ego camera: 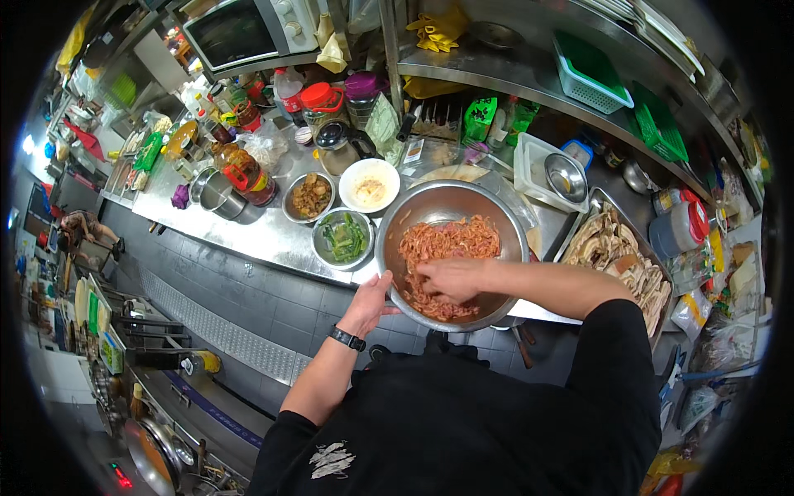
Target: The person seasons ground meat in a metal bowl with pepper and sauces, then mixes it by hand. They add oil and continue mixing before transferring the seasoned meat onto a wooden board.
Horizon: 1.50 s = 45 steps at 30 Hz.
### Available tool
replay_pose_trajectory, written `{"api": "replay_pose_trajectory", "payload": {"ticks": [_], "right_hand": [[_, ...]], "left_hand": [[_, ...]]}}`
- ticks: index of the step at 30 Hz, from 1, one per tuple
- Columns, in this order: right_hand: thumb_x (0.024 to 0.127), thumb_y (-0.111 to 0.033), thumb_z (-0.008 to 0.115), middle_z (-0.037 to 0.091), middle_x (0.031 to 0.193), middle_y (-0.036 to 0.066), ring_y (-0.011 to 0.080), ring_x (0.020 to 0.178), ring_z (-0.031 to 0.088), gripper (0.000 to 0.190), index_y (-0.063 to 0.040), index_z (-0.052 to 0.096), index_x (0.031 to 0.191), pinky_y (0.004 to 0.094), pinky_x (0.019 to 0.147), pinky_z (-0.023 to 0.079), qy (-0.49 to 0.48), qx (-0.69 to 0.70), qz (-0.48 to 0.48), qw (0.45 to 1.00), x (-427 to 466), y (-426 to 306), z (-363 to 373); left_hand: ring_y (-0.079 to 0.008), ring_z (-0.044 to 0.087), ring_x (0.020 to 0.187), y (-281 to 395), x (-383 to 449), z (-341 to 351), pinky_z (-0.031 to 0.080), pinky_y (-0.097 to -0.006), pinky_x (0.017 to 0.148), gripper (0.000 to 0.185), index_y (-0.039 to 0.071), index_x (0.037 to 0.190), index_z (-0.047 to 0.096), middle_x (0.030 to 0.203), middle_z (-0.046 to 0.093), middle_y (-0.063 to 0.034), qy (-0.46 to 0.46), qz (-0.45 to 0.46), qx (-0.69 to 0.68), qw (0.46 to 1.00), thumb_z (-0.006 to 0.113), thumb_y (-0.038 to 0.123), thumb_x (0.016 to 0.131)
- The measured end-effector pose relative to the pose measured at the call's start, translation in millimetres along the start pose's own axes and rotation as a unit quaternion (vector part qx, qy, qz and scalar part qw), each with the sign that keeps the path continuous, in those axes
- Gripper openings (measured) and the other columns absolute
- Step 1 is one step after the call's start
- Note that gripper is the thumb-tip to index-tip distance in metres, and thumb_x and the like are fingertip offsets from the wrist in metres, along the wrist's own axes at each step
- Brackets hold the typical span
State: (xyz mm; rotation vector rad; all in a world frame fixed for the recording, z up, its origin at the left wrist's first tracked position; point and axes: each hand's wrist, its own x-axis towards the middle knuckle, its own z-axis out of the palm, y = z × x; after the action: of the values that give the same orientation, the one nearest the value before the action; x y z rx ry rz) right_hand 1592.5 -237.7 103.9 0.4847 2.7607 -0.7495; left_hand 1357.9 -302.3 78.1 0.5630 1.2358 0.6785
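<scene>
A large steel mixing bowl (515, 214) stands at the near edge of the steel counter, holding shredded raw meat (453, 239). My right hand (456, 279) is down in the meat, its fingertips partly hidden; whether they close on any is unclear. With the thumb up at the rim, my left hand (371, 302) grips the bowl's left side; its other fingers are partly hidden. Left of the bowl are a white bowl (388, 180) with some food residue, a small steel bowl of green vegetables (343, 239) and another of brown cooked food (311, 197).
Behind the bowls stand a glass jug (338, 149) and a red-handled oil bottle (248, 177). A tray of pale sliced food (614, 254) lies at the right, near a white plastic container (533, 167). A steel shelf (496, 77) overhangs the back. Another person (87, 229) is far left.
</scene>
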Motion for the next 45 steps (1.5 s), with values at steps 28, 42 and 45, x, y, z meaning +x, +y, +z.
{"api": "replay_pose_trajectory", "payload": {"ticks": [28,42,45], "right_hand": [[0.103,-0.037,0.055,0.059,0.14,0.009,0.0245,0.124,0.06,0.051,-0.006,0.052,0.143,0.0401,0.099,0.051,0.423,0.746,0.26,0.444,-13.9,-22.0,3.9],[0.095,-0.046,0.065,0.067,0.127,0.019,0.0291,0.118,0.062,0.058,-0.001,0.063,0.133,0.0374,0.104,0.046,0.24,0.267,0.296,0.885,28.5,8.8,36.4],[0.093,-0.047,0.07,0.077,0.103,0.007,0.0124,0.097,0.068,0.043,-0.009,0.077,0.113,0.0323,0.089,0.053,0.293,0.406,0.336,0.798,-15.7,18.7,30.8]], "left_hand": [[-0.0169,0.062,0.108,-31.2,-7.6,26.3,0.061,-0.0343,0.07,0.038,0.006,0.13,0.05,0.13,0.06,-0.0074,0.011,0.019,-0.031,0.999,0.046,0.037,0.109],[-0.0254,0.061,0.117,-33.4,6.8,10.6,0.057,-0.0474,0.09,0.041,0.004,0.135,0.047,0.132,0.06,-0.0115,0.01,0.028,-0.033,0.999,0.045,0.036,0.109],[-0.0254,0.062,0.118,-44.2,18.4,0.5,0.055,-0.047,0.093,0.041,0.004,0.137,0.047,0.134,0.059,-0.0121,0.02,0.023,-0.046,0.999,0.044,0.035,0.109]]}}
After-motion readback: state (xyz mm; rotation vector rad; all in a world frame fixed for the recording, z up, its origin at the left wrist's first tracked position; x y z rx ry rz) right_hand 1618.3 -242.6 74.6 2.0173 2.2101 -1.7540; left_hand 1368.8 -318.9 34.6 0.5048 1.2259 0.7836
